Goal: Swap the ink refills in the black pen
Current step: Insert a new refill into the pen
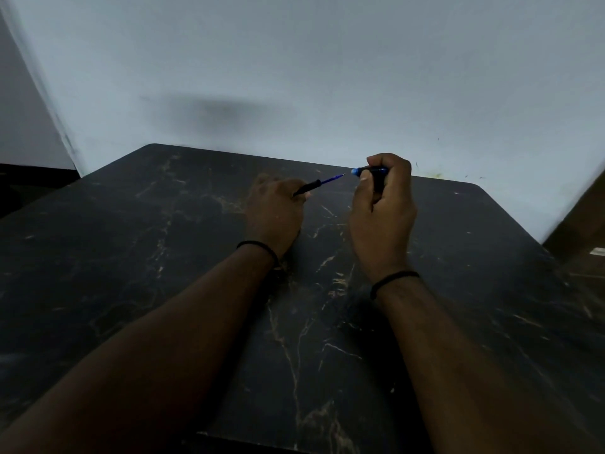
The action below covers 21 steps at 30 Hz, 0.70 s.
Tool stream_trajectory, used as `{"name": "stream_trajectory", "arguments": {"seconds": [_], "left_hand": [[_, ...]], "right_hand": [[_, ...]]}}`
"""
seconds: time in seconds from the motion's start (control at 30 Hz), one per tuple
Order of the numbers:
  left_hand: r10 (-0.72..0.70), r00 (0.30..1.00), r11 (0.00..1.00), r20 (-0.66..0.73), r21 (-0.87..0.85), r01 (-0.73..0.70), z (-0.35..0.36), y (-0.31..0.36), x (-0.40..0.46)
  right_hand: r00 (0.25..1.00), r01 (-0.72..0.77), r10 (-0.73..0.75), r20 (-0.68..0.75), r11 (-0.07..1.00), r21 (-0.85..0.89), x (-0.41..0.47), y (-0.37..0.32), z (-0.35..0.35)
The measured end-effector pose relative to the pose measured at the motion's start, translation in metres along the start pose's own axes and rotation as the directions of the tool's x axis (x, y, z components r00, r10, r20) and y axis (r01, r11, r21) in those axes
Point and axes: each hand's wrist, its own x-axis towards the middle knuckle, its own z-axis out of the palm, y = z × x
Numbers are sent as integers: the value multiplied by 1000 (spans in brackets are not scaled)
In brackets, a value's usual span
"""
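Head view: left hand [275, 208] pinches refill [322, 183], right hand [381, 204] grips barrel [371, 172]. Line tip up straight with opening, slide slowly.

Single head-worn wide-angle view, looking forward and down across the dark worktop [163, 257] toward its far edge and the wall [294, 60], close above both forearms.

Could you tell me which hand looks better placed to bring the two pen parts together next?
Probably the left hand: it pinches the thin black pen section with the blue refill, whose tip already points at the open end of the dark blue-tipped pen barrel, gripped by the right hand.
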Motion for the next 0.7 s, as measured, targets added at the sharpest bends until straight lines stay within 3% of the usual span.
{"name": "stream_trajectory", "arguments": {"seconds": [0.7], "left_hand": [[62,997,998,-53,35,-60,-1,3,-2]], "right_hand": [[998,31,-26,65,997,-66,-1,7,3]]}}
